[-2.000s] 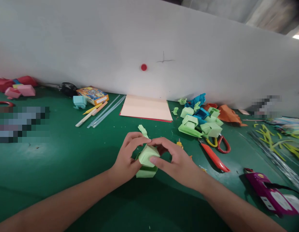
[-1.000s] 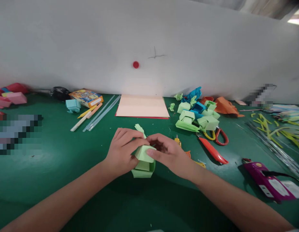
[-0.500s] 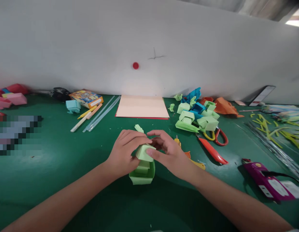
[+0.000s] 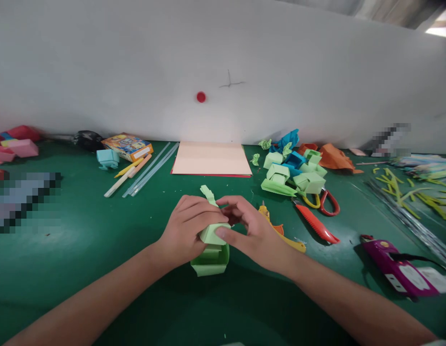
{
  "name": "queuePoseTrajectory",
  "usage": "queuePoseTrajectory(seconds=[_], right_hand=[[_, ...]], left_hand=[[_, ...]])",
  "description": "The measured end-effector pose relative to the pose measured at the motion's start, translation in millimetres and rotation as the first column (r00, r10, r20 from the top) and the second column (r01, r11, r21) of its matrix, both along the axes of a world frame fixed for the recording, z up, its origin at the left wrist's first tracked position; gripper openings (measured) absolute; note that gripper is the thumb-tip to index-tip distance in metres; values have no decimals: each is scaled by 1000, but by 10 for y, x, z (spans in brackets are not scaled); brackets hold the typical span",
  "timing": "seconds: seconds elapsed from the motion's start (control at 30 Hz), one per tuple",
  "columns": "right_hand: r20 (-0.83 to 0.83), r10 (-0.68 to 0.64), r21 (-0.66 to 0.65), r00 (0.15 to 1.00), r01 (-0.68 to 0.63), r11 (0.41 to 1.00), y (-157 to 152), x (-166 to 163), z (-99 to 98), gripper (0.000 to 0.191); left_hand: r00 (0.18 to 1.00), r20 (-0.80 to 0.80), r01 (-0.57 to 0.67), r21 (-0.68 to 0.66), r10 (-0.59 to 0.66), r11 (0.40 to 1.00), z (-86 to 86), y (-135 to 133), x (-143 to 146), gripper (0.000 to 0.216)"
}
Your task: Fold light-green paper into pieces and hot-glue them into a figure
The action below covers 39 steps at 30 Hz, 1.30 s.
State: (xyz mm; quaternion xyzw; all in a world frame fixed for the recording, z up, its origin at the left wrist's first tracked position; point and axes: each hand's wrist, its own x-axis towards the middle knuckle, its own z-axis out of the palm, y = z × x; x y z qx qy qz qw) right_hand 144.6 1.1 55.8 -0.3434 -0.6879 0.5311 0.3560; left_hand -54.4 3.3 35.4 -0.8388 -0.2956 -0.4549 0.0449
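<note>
Between both hands is a small folded pale green paper box (image 4: 212,234). My left hand (image 4: 188,226) grips its left side, fingers curled over the top. My right hand (image 4: 249,230) pinches it from the right, thumb on the near face. Directly beneath stands a larger open green paper piece (image 4: 210,266), with a raised folded part inside; whether the box touches that part I cannot tell. A pale green paper strip (image 4: 208,193) sticks up beyond the fingers. Partly hidden by my right hand lies a yellow glue gun (image 4: 295,244).
Folded green and blue paper pieces (image 4: 309,183), red-handled scissors (image 4: 330,204) and a red cutter (image 4: 318,225) lie to the right. A purple power strip (image 4: 401,269) sits at front right. Peach paper (image 4: 211,158) stands by the wall; crayons (image 4: 125,180) and a crayon box (image 4: 129,146) are left.
Both hands have lowered the small green box slightly toward the larger paper piece. The grip looks much the same, and the view has shifted a little.
</note>
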Motion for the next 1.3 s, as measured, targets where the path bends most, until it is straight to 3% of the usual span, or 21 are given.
queuePoseTrajectory(seconds=[0.27, 0.5, 0.73, 0.93, 1.2, 1.3], right_hand=[[-12, -5, 8, 1000, 6, 1000, -22, 11, 32, 46], [0, 14, 24, 1000, -14, 1000, -13, 16, 22, 48], [17, 16, 26, 1000, -16, 1000, -23, 43, 51, 48], [-5, 24, 39, 1000, -23, 999, -36, 33, -6, 45], [10, -10, 50, 1000, 9, 999, -43, 22, -36, 48], [29, -16, 32, 999, 16, 999, -57, 14, -4, 49]], left_hand=[[993, 99, 61, -15, -59, 998, -27, -34, -16, 28], [986, 68, -146, -65, 150, 987, -91, -83, -24, 16], [984, 45, -170, -30, 171, 985, -67, -86, -33, 23], [965, 89, -244, -38, 247, 969, -66, -144, 7, 10], [985, 39, -164, -76, 167, 984, -17, -87, -19, 24], [981, 28, -192, -62, 194, 979, -40, -101, -23, 19]])
